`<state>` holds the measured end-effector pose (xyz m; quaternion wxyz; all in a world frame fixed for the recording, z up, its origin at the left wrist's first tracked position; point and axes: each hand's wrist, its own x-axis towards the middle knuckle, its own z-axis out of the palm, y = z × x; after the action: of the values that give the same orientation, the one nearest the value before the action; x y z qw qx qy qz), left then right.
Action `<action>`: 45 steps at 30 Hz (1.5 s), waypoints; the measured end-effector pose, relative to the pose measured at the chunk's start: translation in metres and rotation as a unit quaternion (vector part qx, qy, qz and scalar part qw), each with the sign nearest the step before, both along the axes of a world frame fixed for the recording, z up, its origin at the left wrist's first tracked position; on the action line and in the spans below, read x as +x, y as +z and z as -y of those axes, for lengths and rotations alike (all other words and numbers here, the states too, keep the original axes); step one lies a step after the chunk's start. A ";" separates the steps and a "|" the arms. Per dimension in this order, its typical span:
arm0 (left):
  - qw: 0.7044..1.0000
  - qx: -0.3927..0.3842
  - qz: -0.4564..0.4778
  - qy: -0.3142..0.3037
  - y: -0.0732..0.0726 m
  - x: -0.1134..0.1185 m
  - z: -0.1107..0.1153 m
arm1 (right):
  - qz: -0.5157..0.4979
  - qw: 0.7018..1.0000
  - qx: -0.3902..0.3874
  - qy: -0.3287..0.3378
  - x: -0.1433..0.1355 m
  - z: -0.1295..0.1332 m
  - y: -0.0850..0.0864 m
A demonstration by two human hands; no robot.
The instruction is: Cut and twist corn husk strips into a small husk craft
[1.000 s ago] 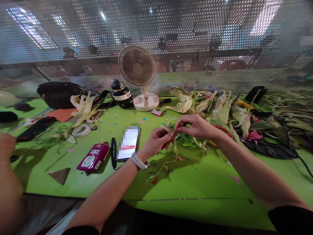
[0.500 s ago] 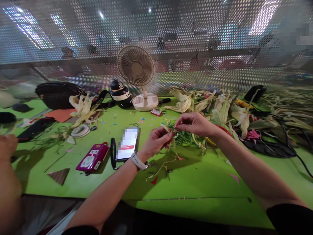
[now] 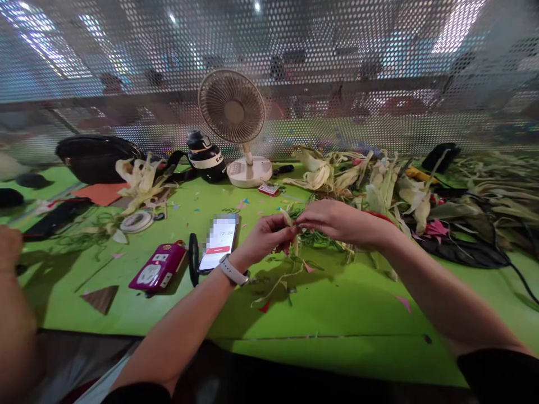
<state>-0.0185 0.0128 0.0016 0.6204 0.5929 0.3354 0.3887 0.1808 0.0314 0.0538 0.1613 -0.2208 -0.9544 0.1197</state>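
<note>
A pale strip of corn husk (image 3: 295, 247) is pinched between the thumb and fingers of my left hand (image 3: 272, 235), and part of it pokes up above them. My right hand (image 3: 330, 217) meets it from the right, fingertips closed on the same strip, though the exact contact is hidden behind the knuckles. Beneath and behind both hands lies a tangle of green strands (image 3: 322, 238). A thin pale strand trails over the green table (image 3: 337, 306) below my left hand, near small pink and red paper scraps.
A phone (image 3: 219, 241) and a purple case (image 3: 159, 268) lie left of my hands. Behind stand a fan (image 3: 249, 171) and a black bottle (image 3: 206, 160). Piled corn husks (image 3: 381, 188) spread to the right. Another person's arm (image 3: 14, 303) rests at the left edge.
My right hand has turned over and lowered, its fingers now drawn in against my left fingertips. My left hand stays nearly in place. The view has shifted slightly.
</note>
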 end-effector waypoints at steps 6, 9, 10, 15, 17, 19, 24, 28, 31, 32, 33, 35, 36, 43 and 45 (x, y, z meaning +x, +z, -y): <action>0.998 -0.025 -0.046 -0.040 0.003 -0.004 -0.002 | 0.011 0.999 0.024 0.019 0.006 -0.004 -0.003; 0.995 -0.040 -0.063 -0.064 0.006 -0.007 -0.002 | -0.004 0.999 0.017 0.036 0.006 -0.004 -0.003; 0.994 -0.044 -0.068 -0.073 0.007 -0.008 -0.003 | -0.007 0.999 0.015 0.040 0.005 -0.003 -0.002; 0.988 -0.052 -0.086 -0.113 0.006 -0.016 -0.009 | 0.023 0.999 0.015 0.030 0.000 0.005 0.002; 0.985 -0.058 -0.093 -0.130 0.005 -0.018 -0.010 | 0.039 0.999 0.005 0.032 -0.003 0.008 0.003; 0.983 -0.071 -0.089 -0.141 0.006 -0.019 -0.011 | 0.048 0.998 -0.011 0.036 -0.004 0.010 0.004; 0.991 -0.074 -0.056 -0.101 0.006 -0.017 -0.009 | 0.034 0.999 -0.028 0.021 -0.002 0.009 0.006; 0.998 -0.036 -0.013 -0.052 0.004 -0.014 -0.007 | 0.001 0.996 -0.083 0.014 0.005 0.001 0.004; 0.999 -0.018 0.002 -0.041 0.001 -0.011 -0.006 | -0.024 0.992 -0.126 0.005 0.010 -0.006 0.001; 0.999 -0.013 0.009 -0.037 -0.001 -0.011 -0.006 | -0.032 0.990 -0.134 0.003 0.011 -0.008 0.000; 0.999 -0.008 0.016 -0.033 -0.002 -0.010 -0.007 | -0.038 0.989 -0.141 0.003 0.012 -0.009 -0.001; 0.999 0.001 0.023 -0.028 -0.004 -0.010 -0.007 | -0.045 0.987 -0.154 0.008 0.013 -0.010 -0.001; 0.999 0.003 0.025 -0.022 -0.005 -0.009 -0.007 | -0.047 0.986 -0.158 0.011 0.013 -0.011 -0.001; 0.995 0.069 0.043 0.065 -0.004 -0.004 -0.003 | -0.028 0.988 -0.153 0.002 0.014 -0.013 -0.003; 0.986 0.132 0.024 0.096 -0.004 -0.002 -0.001 | -0.025 0.988 -0.149 0.000 0.014 -0.014 -0.003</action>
<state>-0.0208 0.0142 -0.0024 0.5043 0.6250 0.3220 0.5015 0.1947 0.0453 0.0503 0.1507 -0.2389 -0.9215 0.2666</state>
